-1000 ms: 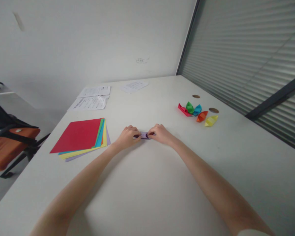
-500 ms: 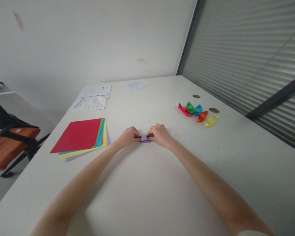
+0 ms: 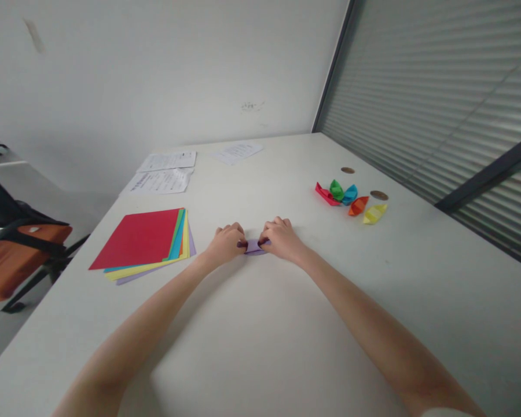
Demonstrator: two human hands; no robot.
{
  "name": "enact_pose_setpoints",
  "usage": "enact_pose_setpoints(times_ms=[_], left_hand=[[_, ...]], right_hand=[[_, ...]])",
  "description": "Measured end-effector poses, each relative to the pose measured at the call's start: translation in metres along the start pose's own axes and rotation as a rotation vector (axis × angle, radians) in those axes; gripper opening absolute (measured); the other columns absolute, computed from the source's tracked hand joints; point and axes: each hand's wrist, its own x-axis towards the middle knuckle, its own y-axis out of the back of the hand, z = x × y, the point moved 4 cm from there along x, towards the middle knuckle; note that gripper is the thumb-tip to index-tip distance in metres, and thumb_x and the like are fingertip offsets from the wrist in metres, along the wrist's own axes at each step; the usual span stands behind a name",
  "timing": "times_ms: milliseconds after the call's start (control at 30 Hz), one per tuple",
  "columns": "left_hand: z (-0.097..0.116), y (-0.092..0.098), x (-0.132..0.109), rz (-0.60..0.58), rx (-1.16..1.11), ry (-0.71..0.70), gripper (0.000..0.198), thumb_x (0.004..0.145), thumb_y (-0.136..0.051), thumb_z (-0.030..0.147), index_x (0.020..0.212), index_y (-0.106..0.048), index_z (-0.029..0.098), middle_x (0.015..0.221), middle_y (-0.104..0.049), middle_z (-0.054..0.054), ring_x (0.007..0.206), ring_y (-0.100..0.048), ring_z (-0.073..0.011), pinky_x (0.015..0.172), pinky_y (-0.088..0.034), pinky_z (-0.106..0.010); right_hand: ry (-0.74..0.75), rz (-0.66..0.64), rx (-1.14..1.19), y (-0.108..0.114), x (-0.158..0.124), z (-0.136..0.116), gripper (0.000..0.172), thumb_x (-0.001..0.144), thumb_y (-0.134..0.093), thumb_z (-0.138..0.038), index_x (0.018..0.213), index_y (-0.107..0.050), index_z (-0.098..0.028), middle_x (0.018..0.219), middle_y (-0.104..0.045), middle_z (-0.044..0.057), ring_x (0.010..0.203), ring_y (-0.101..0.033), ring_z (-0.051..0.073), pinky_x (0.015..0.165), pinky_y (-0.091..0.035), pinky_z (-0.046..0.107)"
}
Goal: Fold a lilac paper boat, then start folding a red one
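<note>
A small folded purple paper (image 3: 253, 247) lies on the white table (image 3: 260, 324) between my hands. My left hand (image 3: 226, 243) pinches its left end with curled fingers. My right hand (image 3: 280, 238) pinches its right end the same way. Most of the paper is hidden under my fingers. To the left lies a fanned stack of coloured paper sheets (image 3: 143, 243) with a red sheet on top.
Several folded paper boats (image 3: 351, 200) in red, green, blue, orange and yellow sit at the right, near two round table holes (image 3: 378, 195). Printed white sheets (image 3: 161, 174) lie at the far edge. An orange chair (image 3: 13, 255) stands left of the table. Window blinds run along the right.
My hands have drawn closer together and slightly nearer to me, and the purple paper between them looks shorter and more covered.
</note>
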Motion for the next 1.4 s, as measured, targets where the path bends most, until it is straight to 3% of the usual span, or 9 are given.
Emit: enact_pose_setpoints(times_ms=[367, 667, 1100, 1233, 1400], left_hand=[[-0.01, -0.001, 0.002, -0.045, -0.048, 0.055, 0.015, 0.077, -0.064, 0.033, 0.087, -0.072, 0.026, 0.109, -0.063, -0.002, 0.101, -0.059, -0.0237, 0.09, -0.039, -0.038], [-0.017, -0.007, 0.01, -0.028, -0.131, 0.067, 0.007, 0.072, -0.068, 0.025, 0.077, -0.073, 0.024, 0.102, -0.065, -0.002, 0.1, -0.059, -0.0227, 0.087, -0.042, -0.034], [-0.009, -0.008, 0.008, -0.098, -0.058, 0.084, 0.016, 0.076, -0.06, 0.025, 0.085, -0.073, 0.024, 0.103, -0.066, -0.004, 0.103, -0.058, -0.0253, 0.09, -0.042, -0.039], [-0.011, -0.007, 0.01, -0.061, -0.122, 0.119, 0.015, 0.075, -0.063, 0.025, 0.084, -0.074, 0.024, 0.106, -0.065, -0.004, 0.104, -0.058, -0.0244, 0.091, -0.043, -0.036], [-0.013, -0.005, 0.011, 0.052, -0.117, 0.114, 0.016, 0.077, -0.061, 0.023, 0.085, -0.074, 0.023, 0.102, -0.065, -0.004, 0.096, -0.061, -0.0218, 0.09, -0.044, -0.037]], right_hand=[[-0.033, -0.033, 0.026, 0.001, -0.002, 0.007, 0.011, 0.078, -0.071, -0.032, 0.086, -0.076, -0.026, 0.1, -0.066, 0.007, 0.103, -0.044, 0.029, 0.085, -0.028, 0.04], [-0.017, -0.026, 0.142, -0.001, 0.001, 0.011, 0.007, 0.073, -0.075, -0.03, 0.078, -0.076, -0.025, 0.101, -0.064, 0.006, 0.105, -0.044, 0.026, 0.089, -0.03, 0.038], [-0.075, -0.081, 0.15, 0.0, -0.001, 0.011, 0.01, 0.074, -0.074, -0.03, 0.082, -0.076, -0.025, 0.103, -0.064, 0.006, 0.107, -0.045, 0.027, 0.092, -0.031, 0.039], [-0.05, -0.039, 0.154, 0.0, 0.001, 0.013, 0.007, 0.073, -0.076, -0.03, 0.076, -0.076, -0.025, 0.102, -0.064, 0.005, 0.107, -0.044, 0.027, 0.093, -0.03, 0.039], [-0.101, 0.086, 0.145, -0.007, 0.004, 0.016, 0.009, 0.079, -0.072, -0.031, 0.085, -0.078, -0.027, 0.102, -0.063, 0.006, 0.107, -0.041, 0.026, 0.091, -0.029, 0.04]])
